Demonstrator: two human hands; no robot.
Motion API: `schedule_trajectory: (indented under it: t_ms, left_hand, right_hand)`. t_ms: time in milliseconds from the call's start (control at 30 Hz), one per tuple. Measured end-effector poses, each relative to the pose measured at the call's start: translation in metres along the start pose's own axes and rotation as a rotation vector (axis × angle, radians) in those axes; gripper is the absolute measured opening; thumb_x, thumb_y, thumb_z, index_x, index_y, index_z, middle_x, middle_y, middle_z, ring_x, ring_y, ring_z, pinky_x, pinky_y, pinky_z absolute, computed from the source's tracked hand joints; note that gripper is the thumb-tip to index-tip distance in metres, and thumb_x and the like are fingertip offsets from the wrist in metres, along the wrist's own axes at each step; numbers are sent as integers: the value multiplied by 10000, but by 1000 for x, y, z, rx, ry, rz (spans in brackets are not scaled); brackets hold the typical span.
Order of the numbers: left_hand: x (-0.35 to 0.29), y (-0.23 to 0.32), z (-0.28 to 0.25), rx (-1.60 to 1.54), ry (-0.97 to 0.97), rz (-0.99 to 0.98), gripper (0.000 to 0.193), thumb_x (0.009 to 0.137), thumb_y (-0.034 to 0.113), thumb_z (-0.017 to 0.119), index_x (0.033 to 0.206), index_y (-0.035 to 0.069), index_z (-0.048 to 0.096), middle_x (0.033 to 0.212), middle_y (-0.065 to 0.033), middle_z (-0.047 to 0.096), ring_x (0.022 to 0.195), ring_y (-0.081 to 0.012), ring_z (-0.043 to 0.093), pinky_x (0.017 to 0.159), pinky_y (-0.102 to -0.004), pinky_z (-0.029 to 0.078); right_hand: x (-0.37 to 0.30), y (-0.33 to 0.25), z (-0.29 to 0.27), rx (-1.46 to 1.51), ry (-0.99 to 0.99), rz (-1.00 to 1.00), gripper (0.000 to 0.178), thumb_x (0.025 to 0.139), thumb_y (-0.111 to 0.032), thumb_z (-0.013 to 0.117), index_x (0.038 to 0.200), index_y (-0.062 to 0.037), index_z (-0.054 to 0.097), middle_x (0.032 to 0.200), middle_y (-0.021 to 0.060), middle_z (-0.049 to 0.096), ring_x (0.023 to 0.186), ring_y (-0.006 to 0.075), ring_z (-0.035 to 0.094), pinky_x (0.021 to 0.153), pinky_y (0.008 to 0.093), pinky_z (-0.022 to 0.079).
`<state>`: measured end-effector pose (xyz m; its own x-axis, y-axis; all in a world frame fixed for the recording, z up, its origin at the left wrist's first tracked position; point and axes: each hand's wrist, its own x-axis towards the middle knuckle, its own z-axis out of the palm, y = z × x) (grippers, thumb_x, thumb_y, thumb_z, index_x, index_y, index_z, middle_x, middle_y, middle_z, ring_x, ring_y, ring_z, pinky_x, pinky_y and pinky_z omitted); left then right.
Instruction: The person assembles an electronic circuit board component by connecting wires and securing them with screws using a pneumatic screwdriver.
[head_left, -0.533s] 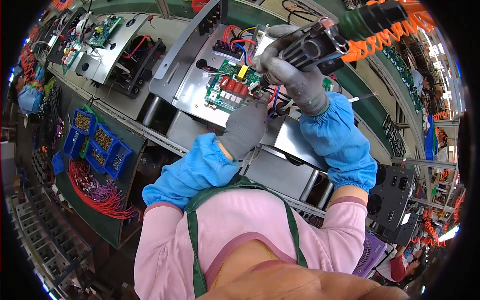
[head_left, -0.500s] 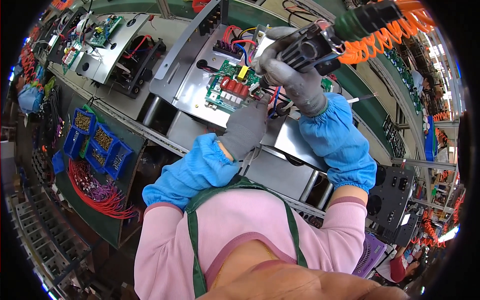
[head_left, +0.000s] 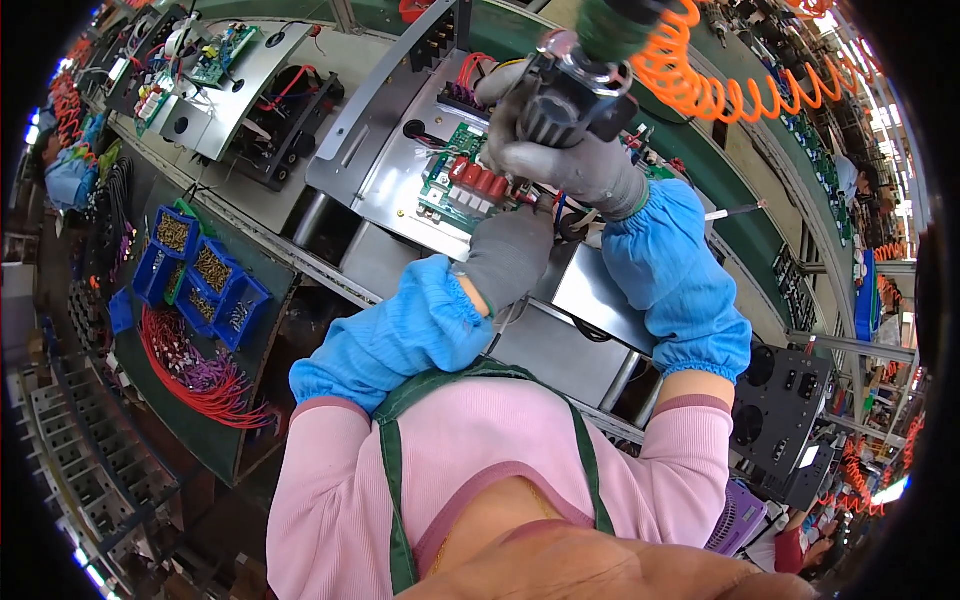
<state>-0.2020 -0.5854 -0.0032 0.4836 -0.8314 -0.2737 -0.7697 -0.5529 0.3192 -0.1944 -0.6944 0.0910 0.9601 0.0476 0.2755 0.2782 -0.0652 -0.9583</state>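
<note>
My right hand (head_left: 570,165), in a grey glove, is wrapped round a black air screwdriver (head_left: 560,105). The tool stands over the right side of an open metal chassis (head_left: 385,195); its tip is hidden beneath the glove. A green circuit board (head_left: 437,190) with red capacitors (head_left: 478,178) lies in that chassis, partly covered by my hands. My left hand (head_left: 508,250), also gloved, reaches to the board's near right edge. Its fingertips are pinched beside blue and red wires (head_left: 560,203), and what they hold is too small to tell.
An orange coiled hose (head_left: 690,85) hangs at the upper right. Blue bins (head_left: 208,275) of screws and a bundle of red wires (head_left: 190,375) lie on the green side table at left. Another open unit (head_left: 225,95) stands far left; a black fan unit (head_left: 785,410) stands right.
The screwdriver and my right hand have moved left over the board, and the tool is more upright. My left hand has shifted slightly right. The orange hose has swung left and stretched.
</note>
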Motion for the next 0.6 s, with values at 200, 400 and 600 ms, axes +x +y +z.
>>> schedule_trajectory:
  t_ms: [200,400,600]
  left_hand:
    - [-1,1,-4,39,13,14,468,834,131,552,1279,31,447,1027,-149,626,910,-298,647,678,-400,541]
    - [1,-1,-4,51,18,48,491,818,95,520,1281,-9,394,936,-156,619,790,-280,659,650,-390,536]
    - [-2,-4,-3,13,78,81,393,835,152,545,1188,-18,508,967,-183,644,840,-304,658,679,-389,537]
  right_hand:
    - [2,0,-3,40,58,85,332,669,-97,738,968,-40,606,789,26,638,710,87,600,665,261,507]
    - [3,-4,-2,138,25,53,375,717,-51,665,1072,-27,547,754,53,602,682,136,594,623,295,501]
    - [1,-11,4,-4,79,55,454,736,-64,631,1169,-24,500,768,69,584,669,160,574,617,306,482]
